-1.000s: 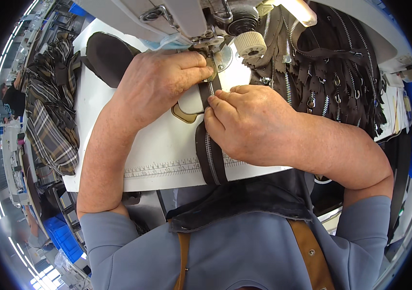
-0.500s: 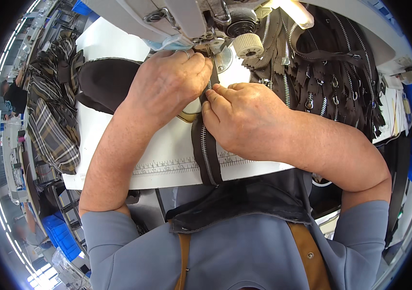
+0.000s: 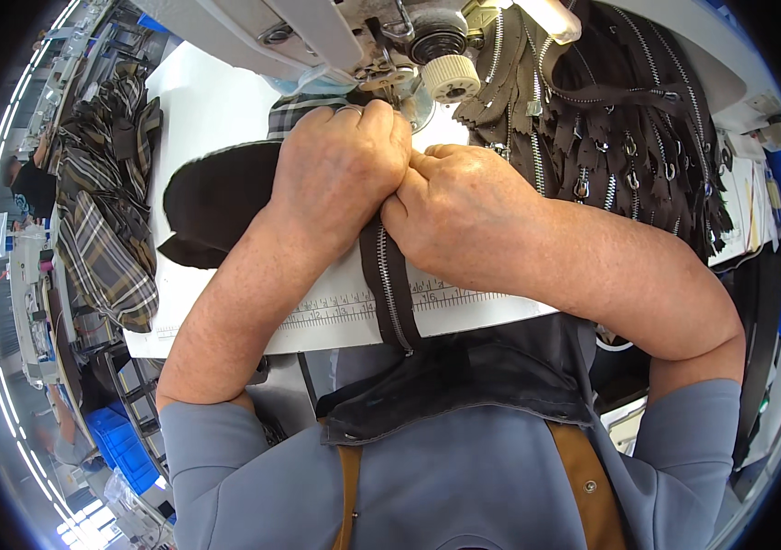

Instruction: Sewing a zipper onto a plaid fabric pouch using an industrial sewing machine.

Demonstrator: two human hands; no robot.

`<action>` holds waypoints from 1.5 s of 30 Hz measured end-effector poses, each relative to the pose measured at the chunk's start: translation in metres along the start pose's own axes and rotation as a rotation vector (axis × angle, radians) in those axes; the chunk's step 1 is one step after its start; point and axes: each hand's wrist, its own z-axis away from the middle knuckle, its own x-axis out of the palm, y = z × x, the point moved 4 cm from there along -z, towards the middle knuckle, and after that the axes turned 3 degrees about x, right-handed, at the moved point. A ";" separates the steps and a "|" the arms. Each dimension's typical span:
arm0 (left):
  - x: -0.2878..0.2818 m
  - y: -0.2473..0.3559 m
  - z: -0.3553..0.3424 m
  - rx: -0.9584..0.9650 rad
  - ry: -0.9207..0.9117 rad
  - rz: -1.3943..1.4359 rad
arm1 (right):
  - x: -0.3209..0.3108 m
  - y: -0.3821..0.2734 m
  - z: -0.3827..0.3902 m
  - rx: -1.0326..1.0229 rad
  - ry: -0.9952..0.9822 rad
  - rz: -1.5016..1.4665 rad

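A dark brown zipper (image 3: 387, 284) with metal teeth runs from under my hands toward the table's front edge. My left hand (image 3: 340, 165) is closed, its fingers curled down just in front of the sewing machine (image 3: 404, 60); it grips a dark fabric piece (image 3: 216, 197) that spreads out to its left. A strip of plaid cloth shows behind that hand. My right hand (image 3: 459, 206) is closed on the zipper, its fingertips pressed against those of my left. The fingertips of both hands and the upper end of the zipper are hidden.
Several brown zippers (image 3: 624, 137) with metal pulls lie heaped at the right of the machine. Plaid fabric pieces (image 3: 111, 220) are piled at the left edge of the white table (image 3: 212, 298). A printed ruler strip (image 3: 450, 298) runs along the front. Blue bins (image 3: 122, 445) stand lower left.
The dark fabric piece has shifted toward the front and right, and plaid cloth now shows behind my left hand. My hands have come together, the left lower and the right slightly nearer the machine.
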 end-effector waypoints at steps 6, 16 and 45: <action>-0.012 -0.006 0.005 -0.161 0.028 0.186 | 0.004 0.000 0.000 -0.005 0.039 0.071; -0.020 -0.002 0.011 -0.183 -0.081 0.267 | 0.004 -0.002 0.003 -0.015 0.043 0.083; -0.098 0.036 0.088 -0.425 0.153 0.482 | -0.016 -0.021 0.011 0.113 -0.344 0.100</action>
